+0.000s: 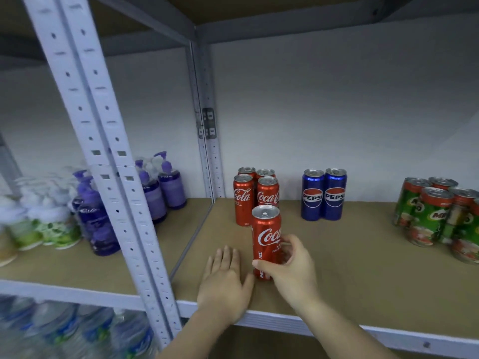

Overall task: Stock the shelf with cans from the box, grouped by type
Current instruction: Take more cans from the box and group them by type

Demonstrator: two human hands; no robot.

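Right hand (290, 268) is gripping one tall red aluminium Coca-Cola can (266, 237), standing upright at lower centre of frame on the brown board shelf (350, 268). Left hand (224, 281) is lying flat, fingers straight, just left of it. Behind are standing four matching red Coca-Cola cans (255, 195); centre right, two blue Pepsi cans (324, 195); far right, green Milo cans (438, 213), at least five showing.

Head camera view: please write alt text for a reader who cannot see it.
A right hand grips a red Coca-Cola can upright on a shelf, the left hand flat beside it. Behind stand four Coca-Cola cans, two Pepsi cans and Milo cans.
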